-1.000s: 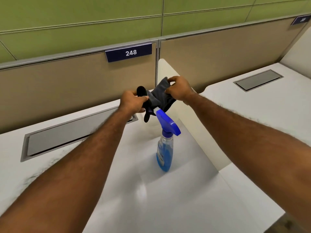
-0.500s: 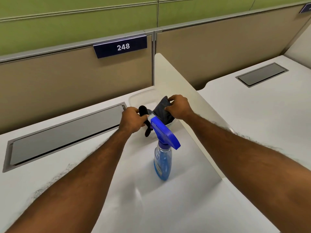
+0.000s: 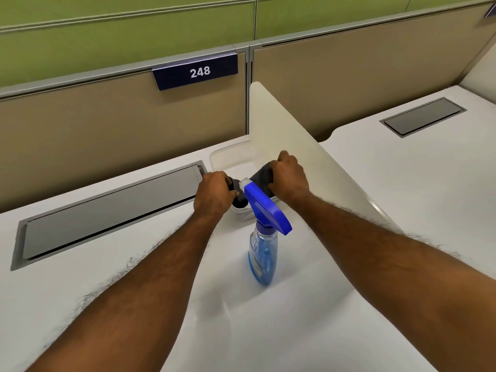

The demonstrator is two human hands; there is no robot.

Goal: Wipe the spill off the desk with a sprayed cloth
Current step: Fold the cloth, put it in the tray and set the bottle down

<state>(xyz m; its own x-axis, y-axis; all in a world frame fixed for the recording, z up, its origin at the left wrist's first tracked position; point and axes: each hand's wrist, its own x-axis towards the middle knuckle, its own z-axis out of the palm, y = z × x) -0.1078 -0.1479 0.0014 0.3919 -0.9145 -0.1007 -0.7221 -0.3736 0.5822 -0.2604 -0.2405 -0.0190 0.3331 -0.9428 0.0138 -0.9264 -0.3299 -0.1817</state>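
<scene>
Currently both hands are on the cloth (image 3: 261,173). Left hand (image 3: 214,194) grips one bunched end, right hand (image 3: 288,178) grips the other, fingers of both curled round the fabric. Cloth is dark grey, held over a clear container (image 3: 222,159) at the back edge of the desk (image 3: 80,267), in the corner by the white divider (image 3: 281,124). Can't tell if cloth touches container. Spray bottle (image 3: 263,253) stands upright just in front of the hands. Grey cable hatch (image 3: 107,210) lies along the back edge, left.
</scene>
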